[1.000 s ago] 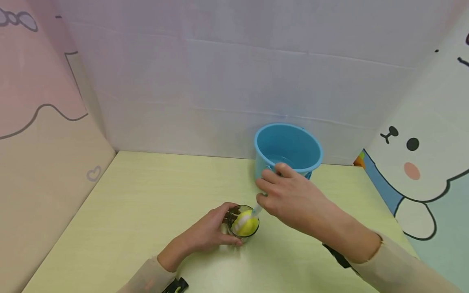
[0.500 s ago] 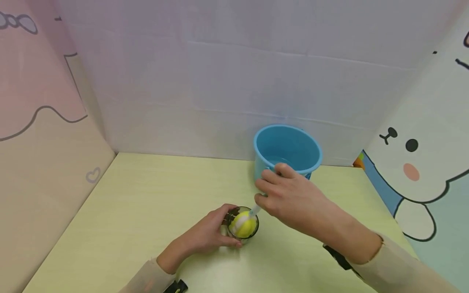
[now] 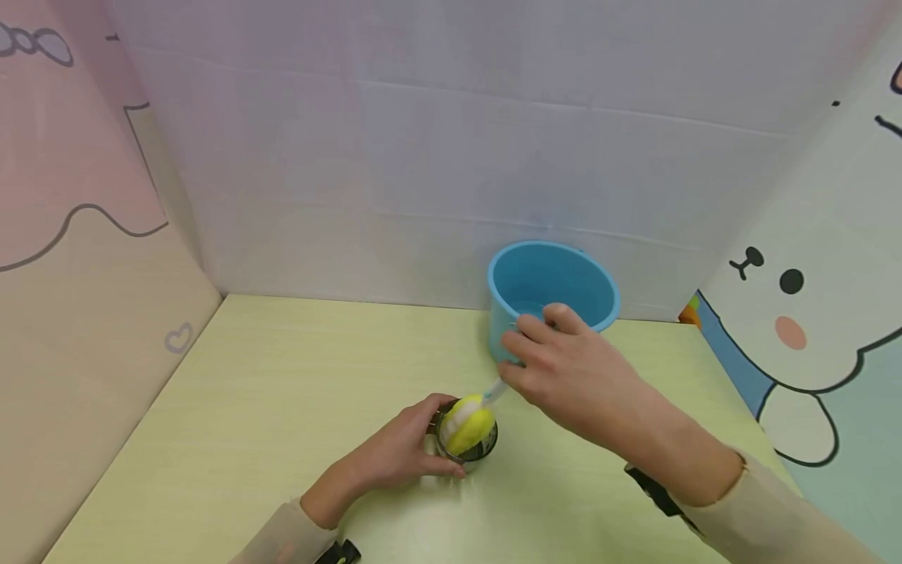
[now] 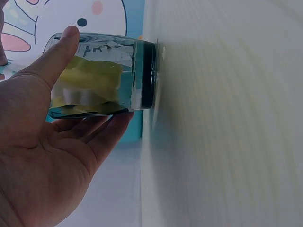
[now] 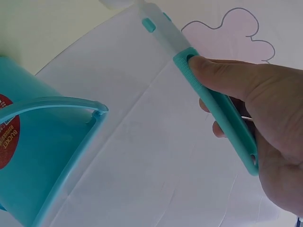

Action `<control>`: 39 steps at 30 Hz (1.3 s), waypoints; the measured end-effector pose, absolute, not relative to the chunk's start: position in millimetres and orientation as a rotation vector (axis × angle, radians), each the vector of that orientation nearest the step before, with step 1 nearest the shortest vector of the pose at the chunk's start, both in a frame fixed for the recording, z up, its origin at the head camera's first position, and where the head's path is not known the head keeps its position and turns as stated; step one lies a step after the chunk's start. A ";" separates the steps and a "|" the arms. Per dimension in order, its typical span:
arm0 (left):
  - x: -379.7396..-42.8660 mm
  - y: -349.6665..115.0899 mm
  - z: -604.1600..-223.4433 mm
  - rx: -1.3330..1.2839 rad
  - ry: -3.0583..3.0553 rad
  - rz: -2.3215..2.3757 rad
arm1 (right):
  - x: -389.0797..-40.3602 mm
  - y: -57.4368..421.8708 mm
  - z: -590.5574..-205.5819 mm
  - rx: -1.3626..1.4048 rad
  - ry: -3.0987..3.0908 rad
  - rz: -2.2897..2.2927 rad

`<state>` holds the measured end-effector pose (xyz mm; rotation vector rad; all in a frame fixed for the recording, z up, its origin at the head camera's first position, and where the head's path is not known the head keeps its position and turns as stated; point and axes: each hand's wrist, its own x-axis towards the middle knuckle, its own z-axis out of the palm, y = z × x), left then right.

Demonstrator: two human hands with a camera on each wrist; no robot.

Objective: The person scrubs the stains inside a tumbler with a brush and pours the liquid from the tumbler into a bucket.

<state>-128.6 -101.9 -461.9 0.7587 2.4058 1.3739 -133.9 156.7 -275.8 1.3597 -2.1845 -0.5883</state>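
Observation:
My left hand (image 3: 398, 448) holds a clear, dark-tinted glass (image 4: 147, 75) upright on the table, thumb on one side and fingers on the other. Inside the glass sits the yellow-and-white sponge head of a cup brush (image 3: 468, 427), tilted, its upper part at the rim. My right hand (image 3: 574, 380) grips the brush by its teal handle (image 5: 220, 113), above and to the right of the glass. In the right wrist view, the thumb presses along the handle and the sponge is out of frame. Through the glass wall, the sponge looks blurred in the left wrist view.
A blue bucket (image 3: 502, 317) stands at the back of the pale yellow table (image 3: 317, 352), just behind my right hand. Its handle (image 5: 52, 101) hangs at the rim. Printed cloth walls (image 3: 423, 157) enclose the table at the back and both sides.
My right hand has risen slightly and shifted a little right, drawing the sponge head higher in the glass and tilting it. The left hand and glass have stayed in place.

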 end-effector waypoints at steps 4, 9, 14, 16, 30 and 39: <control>-128.7 -102.3 -462.5 0.760 2.420 1.358 | -133.7 158.4 -272.9 1.354 -2.200 -0.586; -128.9 -102.2 -462.9 0.760 2.424 1.353 | -131.9 160.9 -267.3 1.350 -2.236 -0.602; -128.3 -102.2 -462.2 0.761 2.423 1.353 | -129.1 162.7 -261.8 1.349 -2.267 -0.620; -128.1 -102.2 -461.6 0.763 2.426 1.350 | -127.8 163.1 -259.6 1.355 -2.274 -0.619; -128.6 -101.6 -461.0 0.760 2.419 1.371 | -130.0 165.4 -256.2 1.384 -2.279 -0.551; -128.4 -102.1 -462.3 0.756 2.423 1.365 | -133.7 166.9 -258.9 1.326 -2.264 -0.505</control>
